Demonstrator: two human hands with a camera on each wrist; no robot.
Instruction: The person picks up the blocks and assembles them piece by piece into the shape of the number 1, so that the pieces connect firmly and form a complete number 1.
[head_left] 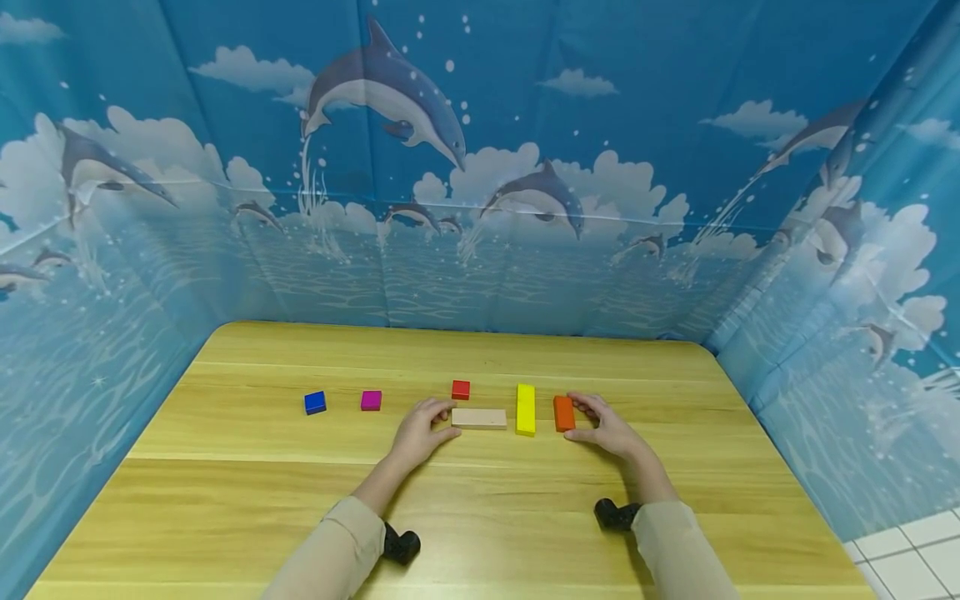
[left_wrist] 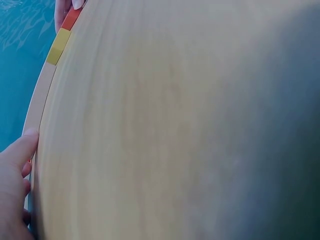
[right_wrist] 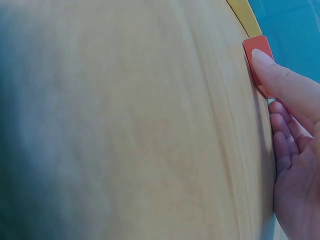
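Note:
My left hand (head_left: 422,429) pinches the left end of a long plain wooden block (head_left: 479,419), thumb at its near side and index finger at the far corner. The left wrist view shows the thumb (left_wrist: 25,146) against that block. An orange block (head_left: 564,413) is held between the thumb and fingers of my right hand (head_left: 611,429), at its near and far ends. In the right wrist view the thumb lies on the orange block's near face (right_wrist: 257,45). Between the two held blocks lies a long yellow block (head_left: 526,410), with narrow gaps on both sides.
A small red block (head_left: 461,390) lies just behind the wooden block. Farther left are a magenta block (head_left: 371,401) and a blue block (head_left: 315,402). Everything lies on a wood-grain table (head_left: 480,517), with a dolphin-print curtain (head_left: 480,275) around its back and sides.

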